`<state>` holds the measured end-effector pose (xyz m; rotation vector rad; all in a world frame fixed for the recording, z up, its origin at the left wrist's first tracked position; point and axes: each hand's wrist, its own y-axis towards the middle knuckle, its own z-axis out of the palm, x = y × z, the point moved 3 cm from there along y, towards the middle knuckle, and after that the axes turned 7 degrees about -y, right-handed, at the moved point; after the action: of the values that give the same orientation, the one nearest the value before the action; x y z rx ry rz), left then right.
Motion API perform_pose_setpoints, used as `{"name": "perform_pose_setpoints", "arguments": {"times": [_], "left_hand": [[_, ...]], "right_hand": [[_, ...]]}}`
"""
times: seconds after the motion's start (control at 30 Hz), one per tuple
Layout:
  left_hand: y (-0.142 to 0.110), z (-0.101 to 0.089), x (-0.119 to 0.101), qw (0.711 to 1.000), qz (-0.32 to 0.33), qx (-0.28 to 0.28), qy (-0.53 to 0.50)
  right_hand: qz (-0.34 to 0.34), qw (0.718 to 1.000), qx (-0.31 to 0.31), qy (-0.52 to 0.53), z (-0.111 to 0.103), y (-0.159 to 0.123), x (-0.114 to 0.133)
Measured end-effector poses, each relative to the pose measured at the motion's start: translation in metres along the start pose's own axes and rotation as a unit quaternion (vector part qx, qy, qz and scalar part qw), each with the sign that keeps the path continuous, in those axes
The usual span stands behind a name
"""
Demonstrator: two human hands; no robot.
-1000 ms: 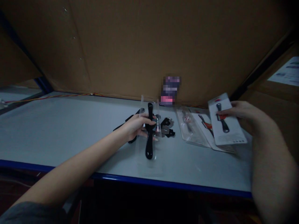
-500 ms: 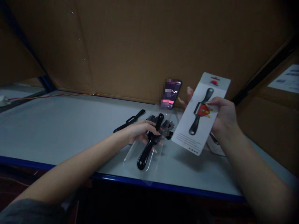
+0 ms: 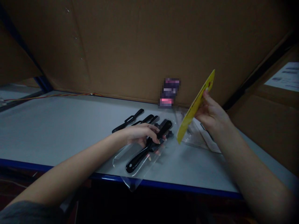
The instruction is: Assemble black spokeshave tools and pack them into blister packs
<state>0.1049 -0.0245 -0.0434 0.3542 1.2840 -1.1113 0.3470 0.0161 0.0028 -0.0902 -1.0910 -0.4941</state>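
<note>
**Yellow card (image 3: 195,105) raised above a bench (image 3: 58,130)**

Head view. The right hand (image 3: 211,113) grips the yellow card, which is tilted and seen nearly edge-on. The left hand (image 3: 141,134) closes over a black-handled tool (image 3: 137,159) lying in a clear plastic sleeve (image 3: 123,158) on the bench. Further black tools (image 3: 128,120) lie just beyond the left hand. A printed card (image 3: 209,140) lies to the right of the sleeve. A pixelated phone (image 3: 170,92) stands against a cardboard wall (image 3: 140,46).
</note>
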Motion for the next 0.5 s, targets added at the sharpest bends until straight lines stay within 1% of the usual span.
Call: {"name": "perform_pose_setpoints", "arguments": {"times": [0.03,0.1,0.2,0.4,0.5], "left_hand": [[0.0,0.001,0.0,1.0,-0.001,0.008,0.004],[-0.001,0.002,0.0,1.0,-0.001,0.025,0.005],[-0.002,0.004,0.0,0.999,-0.002,0.035,0.001],[-0.004,0.004,0.0,0.999,-0.003,0.027,0.039],[-0.005,0.006,-0.001,0.998,0.002,0.014,0.065]], "right_hand": [[0.001,0.999,-0.037,0.007,-0.005,0.004,-0.001],[0.018,0.996,-0.084,0.032,-0.014,0.011,-0.002],[-0.032,0.99,-0.13,0.036,-0.026,0.019,0.001],[-0.134,0.974,-0.179,0.031,-0.039,0.026,0.01],[-0.177,0.966,-0.186,0.026,-0.045,0.028,0.016]]}}
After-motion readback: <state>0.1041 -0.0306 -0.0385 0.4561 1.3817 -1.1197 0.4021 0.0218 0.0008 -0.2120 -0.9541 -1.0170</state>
